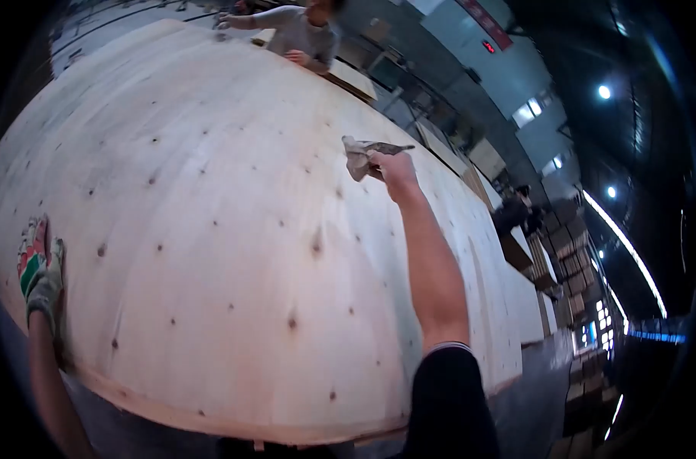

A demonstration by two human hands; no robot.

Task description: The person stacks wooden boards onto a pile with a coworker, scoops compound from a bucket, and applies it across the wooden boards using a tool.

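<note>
A large pale plywood sheet point(233, 268) with several dark knots lies in front of me. My right hand point(395, 171), bare, is closed around a putty knife point(357, 157) with a smeared, greyish-white blade. It is over the far right part of the sheet; whether the blade touches the wood I cannot tell. At the left edge, my left hand point(40, 268) wears a grey glove with green and red patches. Its fingers are stretched out, and it seems to lie flat on the wood with nothing in it.
Across the sheet stands a co-worker in a grey top point(306, 38), one arm stretched over the far edge. Another person in dark clothes point(511, 212) is farther off at the right. Stacks of boards point(530, 249) line the right side, with lit windows and lamps beyond.
</note>
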